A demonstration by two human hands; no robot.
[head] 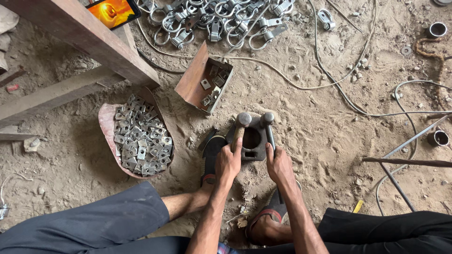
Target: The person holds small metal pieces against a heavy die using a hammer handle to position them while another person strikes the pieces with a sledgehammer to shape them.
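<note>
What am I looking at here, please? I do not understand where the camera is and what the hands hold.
The one picture comes from a camera on a person's head, looking down at their own hands and sandalled feet on sandy ground. The left hand grips a wooden-handled tool, seemingly a hammer; the right hand grips a thinner metal tool. Both rest on a dark metal block with a hole. Nearby lie a curved tray of small square plates, a rusty box, a heap of metal clamps and wires.
</note>
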